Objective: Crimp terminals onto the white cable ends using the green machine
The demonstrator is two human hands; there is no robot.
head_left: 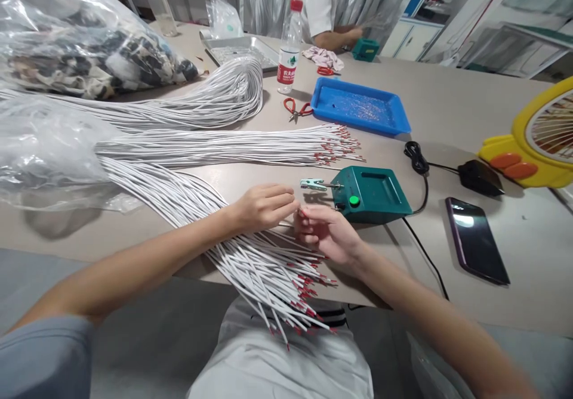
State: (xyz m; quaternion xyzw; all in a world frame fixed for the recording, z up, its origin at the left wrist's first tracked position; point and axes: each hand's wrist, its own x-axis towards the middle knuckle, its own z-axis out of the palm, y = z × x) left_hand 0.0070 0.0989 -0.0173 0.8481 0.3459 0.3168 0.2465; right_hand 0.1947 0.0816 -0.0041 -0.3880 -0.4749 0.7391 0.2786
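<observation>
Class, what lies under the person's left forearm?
White wires pass beneath the left forearm, showing on both sides; the stretch directly under it is covered and cannot be seen.

Observed white wires [250,260] as smooth, plastic-looking, with a soft sheen. Found dark green box [376,188] in smooth plastic, mostly matt, with glossier bright green button [354,201]. Noted clip [313,184] as metal, hard and shiny. Recorded blue tray [362,105] as smooth plastic, low gloss; black phone [477,241] as glossy, glass-like, with mirror-like reflection. Logged clear bag [49,142] as thin, wrinkled plastic film, highly glossy; bottle [289,47] as transparent, shiny plastic. Registered crumpled rag [322,57] as soft, matt cloth; rear tray [267,52] as dull metal. Assessed tabletop [447,107] as smooth, with faint sheen; yellow fan casing [521,129] as smooth, glossy plastic.
</observation>
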